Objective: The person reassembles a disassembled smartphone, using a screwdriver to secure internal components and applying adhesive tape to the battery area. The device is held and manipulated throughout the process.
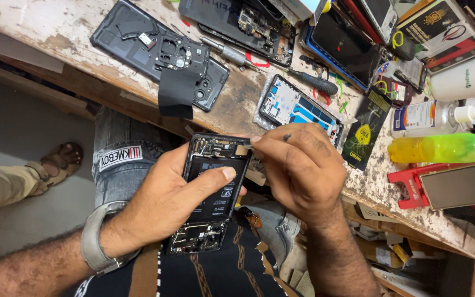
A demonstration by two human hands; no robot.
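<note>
Held over the lap beside the worktop (237,104), the opened black slab phone with bare circuitry (211,192) looks light, stiff, fragile: left hand (166,201) clasps its edges, right hand (298,170) pinches a thin tool at its top.

Single head camera looks steeply down, close over lap and workbench (237,104).

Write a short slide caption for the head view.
Left hand holds an opened phone; right hand touches its top.

Worn white-painted wooden workbench (56,27): black opened phone back shell (158,55), grey-handled screwdriver (229,53), yellow-green plastic bottle (441,148), red stand (410,184).
</note>
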